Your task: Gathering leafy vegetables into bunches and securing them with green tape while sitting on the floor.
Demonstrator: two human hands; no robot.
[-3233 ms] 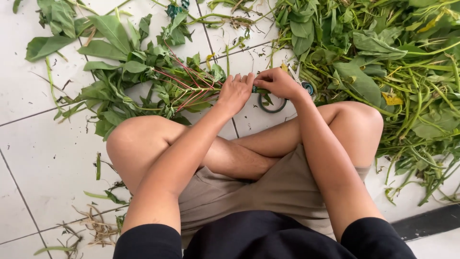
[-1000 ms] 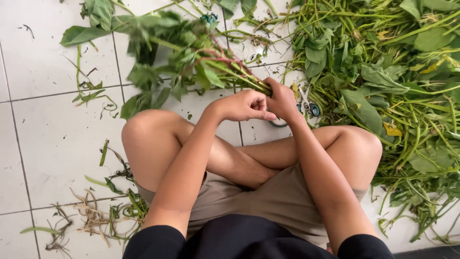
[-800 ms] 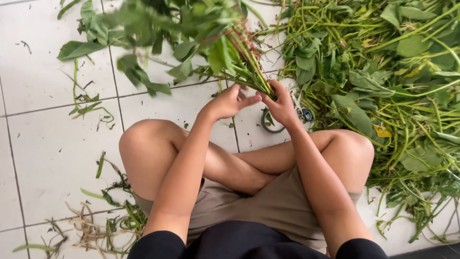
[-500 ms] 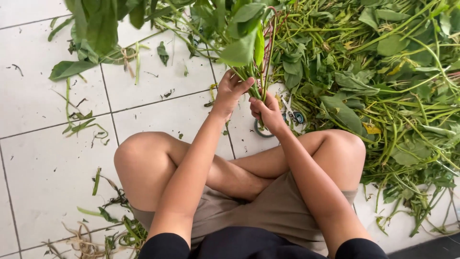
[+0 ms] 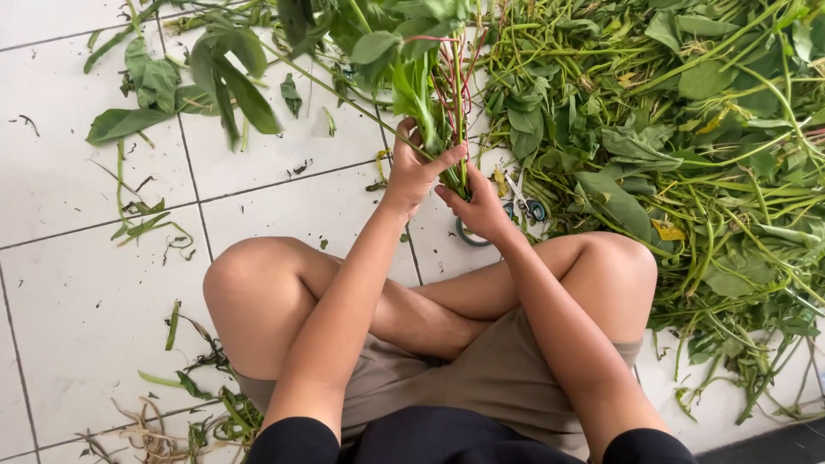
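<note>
Since the earliest frame the bunch of leafy stems is raised off the floor and stood nearly upright, leaves at the top edge of view; both hands are lifted with it.

Largest to smallest:
- White tiled floor, littered with loose leaves and stem scraps.
- Large heap of green stems and leaves, spread over the right side, beside the right knee.
- Crossed bare legs, khaki shorts, dark sleeves seen from above.
- Bunch: held in front of the knees, above the tiles, some stems reddish.
- Left hand: closed around the lower stems of the bunch.
- Right hand: fingers clasped on the stem bases just below the left hand, touching it.
- Small scissors, lying on the floor just behind the right hand, at the heap's edge.
- Ring-shaped object, partly hidden under the right hand; kind not discernible.
</note>
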